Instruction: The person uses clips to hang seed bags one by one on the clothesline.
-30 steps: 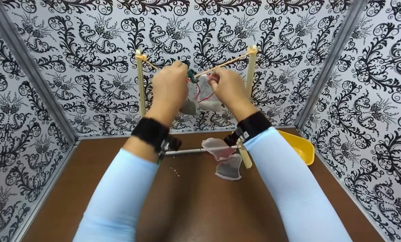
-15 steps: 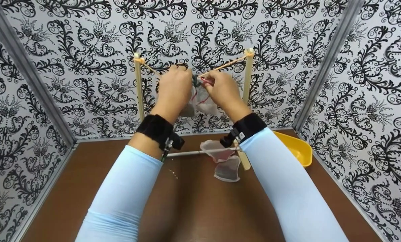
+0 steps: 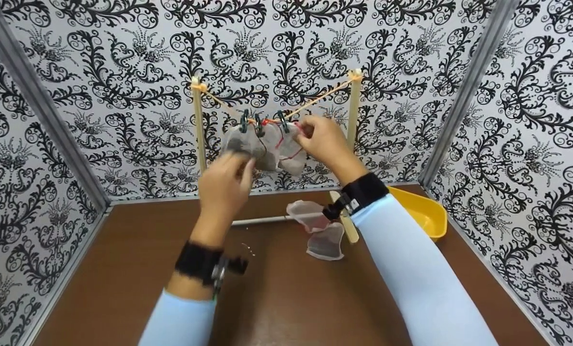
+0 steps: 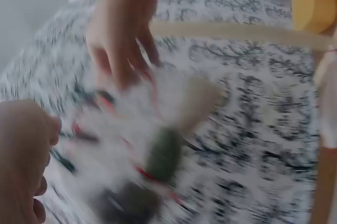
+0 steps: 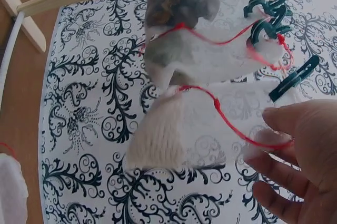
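Observation:
My right hand [image 3: 329, 142] pinches the top corner of a white mesh drawstring pouch [image 5: 158, 134] with a pale filling and a red cord [image 5: 231, 121]. A dark green clip [image 5: 295, 79] sits at that pouch's top edge, on the orange line [image 3: 321, 97]. To its left hang pouches with a dark filling [image 5: 174, 8] and a green filling [image 5: 171, 47], under two more clips [image 5: 267, 30]. Blurred, my left hand [image 3: 224, 185] is below and in front of the left pouch [image 3: 233, 142], fingers loosely bent and holding nothing.
Wooden posts [image 3: 199, 127] [image 3: 356, 108] carry the line. On the brown table [image 3: 286, 298] lie two further mesh pouches [image 3: 308, 214] [image 3: 326, 241], by a white rod [image 3: 260, 221] and a wooden foot [image 3: 350, 230]. A yellow tray [image 3: 423, 216] stands at the right.
My left hand has let go at the line and dropped down and left, uncovering the clips. The right hand stays at the pouch's corner, slightly lower and farther right than half a second ago.

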Available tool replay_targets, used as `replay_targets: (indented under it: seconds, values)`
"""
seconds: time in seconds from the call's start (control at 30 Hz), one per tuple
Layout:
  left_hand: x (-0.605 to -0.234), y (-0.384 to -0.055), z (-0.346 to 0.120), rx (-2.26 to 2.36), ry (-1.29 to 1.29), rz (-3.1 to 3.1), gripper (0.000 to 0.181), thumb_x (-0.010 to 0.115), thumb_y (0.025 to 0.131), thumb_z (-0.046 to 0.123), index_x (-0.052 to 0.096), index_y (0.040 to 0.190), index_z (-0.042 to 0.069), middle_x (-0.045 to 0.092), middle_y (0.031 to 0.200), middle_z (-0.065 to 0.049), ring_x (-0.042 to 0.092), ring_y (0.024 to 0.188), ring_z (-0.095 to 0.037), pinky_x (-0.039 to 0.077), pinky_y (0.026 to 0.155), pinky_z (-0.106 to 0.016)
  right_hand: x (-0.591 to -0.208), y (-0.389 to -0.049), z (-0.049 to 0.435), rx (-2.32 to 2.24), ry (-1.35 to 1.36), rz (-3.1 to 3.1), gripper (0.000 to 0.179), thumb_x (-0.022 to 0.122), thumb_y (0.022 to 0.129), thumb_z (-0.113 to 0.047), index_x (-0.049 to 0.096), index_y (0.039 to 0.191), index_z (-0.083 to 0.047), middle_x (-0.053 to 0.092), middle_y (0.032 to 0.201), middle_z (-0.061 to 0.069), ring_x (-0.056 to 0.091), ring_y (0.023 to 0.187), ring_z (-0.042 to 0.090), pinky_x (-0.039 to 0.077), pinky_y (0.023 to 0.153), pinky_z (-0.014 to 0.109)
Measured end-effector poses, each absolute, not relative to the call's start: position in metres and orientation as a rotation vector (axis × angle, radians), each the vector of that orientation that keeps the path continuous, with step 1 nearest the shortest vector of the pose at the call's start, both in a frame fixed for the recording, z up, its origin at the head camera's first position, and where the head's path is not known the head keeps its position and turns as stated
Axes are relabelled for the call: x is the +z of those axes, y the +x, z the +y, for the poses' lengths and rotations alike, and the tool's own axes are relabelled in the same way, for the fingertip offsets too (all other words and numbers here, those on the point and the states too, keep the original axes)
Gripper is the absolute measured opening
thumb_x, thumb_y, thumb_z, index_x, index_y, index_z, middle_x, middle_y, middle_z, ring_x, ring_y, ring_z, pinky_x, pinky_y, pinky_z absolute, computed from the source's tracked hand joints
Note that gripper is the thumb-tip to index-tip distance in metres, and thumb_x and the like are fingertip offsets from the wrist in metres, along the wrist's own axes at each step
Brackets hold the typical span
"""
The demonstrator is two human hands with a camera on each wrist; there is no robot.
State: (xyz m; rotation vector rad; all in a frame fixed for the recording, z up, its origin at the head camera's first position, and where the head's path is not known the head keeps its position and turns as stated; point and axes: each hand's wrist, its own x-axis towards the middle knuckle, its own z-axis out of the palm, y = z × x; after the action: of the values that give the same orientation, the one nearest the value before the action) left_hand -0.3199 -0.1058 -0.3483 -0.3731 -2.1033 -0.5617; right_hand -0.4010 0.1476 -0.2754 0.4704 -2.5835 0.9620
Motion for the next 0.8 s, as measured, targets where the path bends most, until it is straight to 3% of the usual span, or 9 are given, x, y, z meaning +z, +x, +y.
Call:
replay_targets:
  seconds: [0.13,0.27,0.4,0.63,0.8]
  values:
    - [-0.416,-0.316,-0.141,-0.69,-0.165,-2.296,0.025,0.076,0.108,0.035,0.083,0.112,0.011,0.083,0.098,-0.011,0.078,0.081,-0.035,0.063,0.072,-0.055,-0.282,-0.394,0.162,1.009,0.438,-2.662,0.024,0.08,0.107,-0.03,0.077,0.122,-0.012,0.08,0.114,0.005,0.074,0.099,0.021,0.067,0.088,0.033]
    - [-0.472,-0.315,-0.184,-0.801,0.105,-2.584,0.031,0.072,0.109,0.036,0.083,0.125,0.012,0.085,0.116,-0.016,0.081,0.103,-0.045,0.064,0.087,-0.064,-0.287,-0.387,0.187,1.079,0.365,-2.718,0.029,0.076,0.109,-0.038,0.078,0.119,-0.011,0.08,0.109,0.006,0.074,0.089,0.019,0.067,0.077,0.029]
    - [-0.512,-0.311,-0.222,-0.866,0.25,-2.792,0.035,0.068,0.11,0.032,0.08,0.134,0.01,0.081,0.133,-0.024,0.077,0.117,-0.053,0.062,0.095,-0.07,-0.295,-0.384,0.227,1.185,0.273,-2.698,0.037,0.074,0.109,-0.045,0.08,0.112,-0.009,0.078,0.098,0.006,0.07,0.077,0.015,0.062,0.064,0.023]
    - [-0.531,-0.308,-0.238,-0.869,0.234,-2.939,0.035,0.069,0.108,0.027,0.082,0.133,0.007,0.077,0.142,-0.025,0.073,0.127,-0.057,0.059,0.1,-0.073,-0.333,-0.394,0.317,1.102,0.08,-2.766,0.048,0.07,0.11,-0.054,0.073,0.097,-0.008,0.072,0.089,0.001,0.065,0.076,0.017,0.059,0.065,0.025]
    - [-0.534,-0.309,-0.233,-0.85,0.228,-3.006,0.033,0.071,0.109,0.027,0.082,0.135,0.01,0.076,0.144,-0.025,0.073,0.127,-0.057,0.06,0.099,-0.073,-0.376,-0.395,0.376,0.944,-0.018,-3.072,0.039,0.071,0.112,-0.038,0.075,0.109,0.001,0.071,0.086,0.006,0.062,0.073,0.018,0.058,0.067,0.031]
